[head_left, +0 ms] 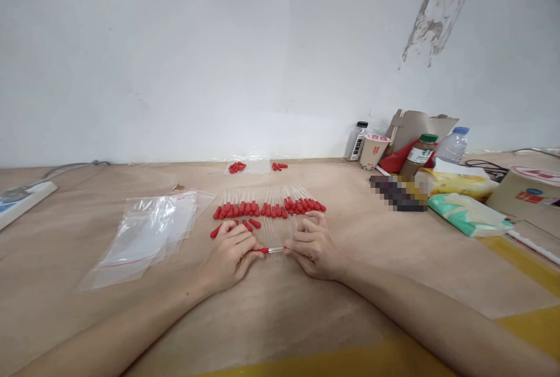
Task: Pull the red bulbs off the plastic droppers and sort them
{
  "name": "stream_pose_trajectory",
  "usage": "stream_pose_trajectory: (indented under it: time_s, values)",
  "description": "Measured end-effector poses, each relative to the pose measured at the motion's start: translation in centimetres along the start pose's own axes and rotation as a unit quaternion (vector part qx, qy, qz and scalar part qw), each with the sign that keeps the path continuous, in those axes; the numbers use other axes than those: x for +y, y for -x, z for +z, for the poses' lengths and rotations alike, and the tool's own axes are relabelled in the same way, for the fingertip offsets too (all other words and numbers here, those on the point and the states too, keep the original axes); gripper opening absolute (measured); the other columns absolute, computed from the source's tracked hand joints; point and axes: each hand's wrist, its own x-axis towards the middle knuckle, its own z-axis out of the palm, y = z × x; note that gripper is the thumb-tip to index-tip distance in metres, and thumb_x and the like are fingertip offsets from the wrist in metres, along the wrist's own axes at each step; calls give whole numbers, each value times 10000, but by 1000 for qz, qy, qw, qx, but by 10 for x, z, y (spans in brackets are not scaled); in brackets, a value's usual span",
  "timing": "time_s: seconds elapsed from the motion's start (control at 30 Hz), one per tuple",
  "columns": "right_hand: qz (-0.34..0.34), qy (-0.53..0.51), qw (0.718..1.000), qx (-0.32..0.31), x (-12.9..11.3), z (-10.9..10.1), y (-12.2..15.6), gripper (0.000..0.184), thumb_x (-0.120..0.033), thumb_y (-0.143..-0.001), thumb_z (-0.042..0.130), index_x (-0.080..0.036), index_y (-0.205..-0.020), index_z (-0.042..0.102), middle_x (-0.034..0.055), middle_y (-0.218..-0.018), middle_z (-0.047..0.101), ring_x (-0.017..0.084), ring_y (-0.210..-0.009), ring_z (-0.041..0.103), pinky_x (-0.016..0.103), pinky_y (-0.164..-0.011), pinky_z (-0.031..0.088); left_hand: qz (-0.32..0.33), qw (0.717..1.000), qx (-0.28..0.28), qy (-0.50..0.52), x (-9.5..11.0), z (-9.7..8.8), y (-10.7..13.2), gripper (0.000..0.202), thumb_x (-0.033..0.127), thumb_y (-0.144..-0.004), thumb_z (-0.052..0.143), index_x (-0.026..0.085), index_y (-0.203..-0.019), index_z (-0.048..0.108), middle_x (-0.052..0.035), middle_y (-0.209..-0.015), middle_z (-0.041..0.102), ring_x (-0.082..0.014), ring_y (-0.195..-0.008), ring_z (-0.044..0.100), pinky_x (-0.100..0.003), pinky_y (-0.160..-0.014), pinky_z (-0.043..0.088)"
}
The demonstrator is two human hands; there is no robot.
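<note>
My left hand [233, 251] pinches a red rubber bulb [265, 250] between thumb and fingers. From the bulb a clear glass tube [276, 250] runs across to my right hand [315, 248], whose fingers are closed on its other end. How deep the tube sits in the bulb I cannot tell. Just beyond my hands lie bare glass tubes [270, 230] and a few loose red bulbs [254, 223], some partly hidden by my left fingers. Behind them is a row of droppers [238, 210], red bulbs towards me and glass tubes pointing away.
Clear zip bags [149, 234] lie at left, near a power strip [30, 202]. More red bulbs [237, 167] rest by the wall on plastic. Cups [374, 151], bottles [422, 155], a tissue pack [468, 215] and a blurred-out dark item [396, 191] are at right.
</note>
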Motion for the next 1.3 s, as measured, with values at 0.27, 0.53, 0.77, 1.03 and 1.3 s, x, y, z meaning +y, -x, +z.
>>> stream_pose_trajectory:
  time_s: [0.27, 0.53, 0.77, 1.03, 1.3]
  values:
    - [6, -19, 1000, 16, -2, -1, 1, 188, -261, -857, 490, -210, -744, 631, -34, -554, 539, 122, -679, 429, 391, -933, 219, 2, 1000, 8, -3, 3, 0, 2, 153, 225, -879, 481, 188, -770, 581, 13, -637, 576, -144, -665, 477, -349, -735, 304]
    - [132, -19, 989, 59, 13, -9, 4, 179, -297, -865, 498, -225, -877, 662, 13, -686, 655, 145, -690, 500, 376, -857, 269, -104, 993, 46, 34, -12, -22, 8, 195, 262, -896, 427, 198, -923, 609, -34, -859, 627, -152, -767, 565, -282, -702, 435]
    - [152, 26, 986, 68, 11, -3, -9, 180, -233, -842, 488, -195, -725, 619, 5, -674, 667, 127, -642, 516, 328, -780, 270, -296, 954, 42, -38, -66, -58, 15, 278, 342, -823, 441, 216, -969, 642, -40, -808, 606, -184, -666, 578, -293, -578, 459]
    - [85, 89, 990, 64, 10, 5, -7, 153, -205, -830, 522, -222, -763, 659, -9, -689, 679, 129, -668, 498, 357, -803, 266, -392, 917, -30, 61, -78, -51, 26, 243, 407, -755, 549, 179, -819, 498, 6, -744, 610, -161, -636, 570, -267, -574, 435]
    - [85, 35, 996, -24, 0, 3, -5, 238, -440, -784, 576, -240, -875, 667, 3, -761, 678, 164, -773, 517, 422, -916, 225, -395, 914, -74, 52, -73, -48, 25, 326, 523, -761, 519, 198, -759, 505, -2, -707, 594, -166, -625, 564, -279, -571, 429]
